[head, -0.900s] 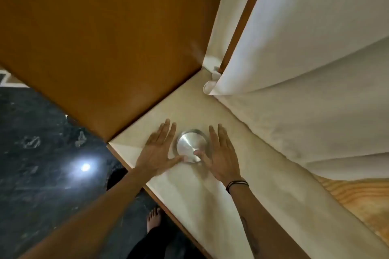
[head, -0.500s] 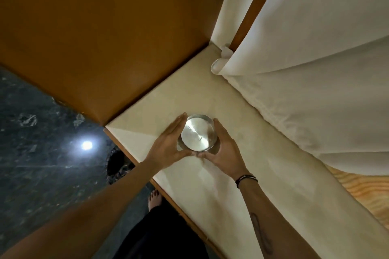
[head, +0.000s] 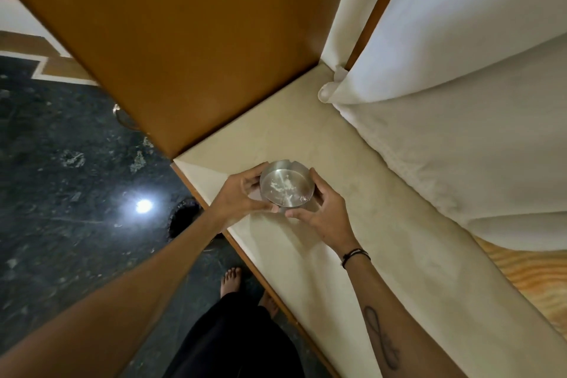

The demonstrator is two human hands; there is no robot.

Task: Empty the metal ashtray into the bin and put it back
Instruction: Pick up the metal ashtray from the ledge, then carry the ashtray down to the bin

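A round metal ashtray (head: 287,186) with notches in its rim and pale ash on its bottom is held a little above the cream ledge (head: 306,138), near its left corner. My left hand (head: 242,195) grips its left side. My right hand (head: 326,212) grips its right side, thumb under the near rim. A dark round bin (head: 183,218) stands on the floor just left of the ledge, partly hidden by my left forearm.
A brown wooden panel (head: 184,40) rises behind the ledge. White curtains (head: 460,101) hang along its right side. The floor (head: 61,193) is dark polished stone with a light reflection. My bare feet (head: 231,281) stand by the ledge's wooden edge.
Both hands went from lying flat beside the ashtray to closing around it. The ashtray has risen off the ledge and come slightly toward me.
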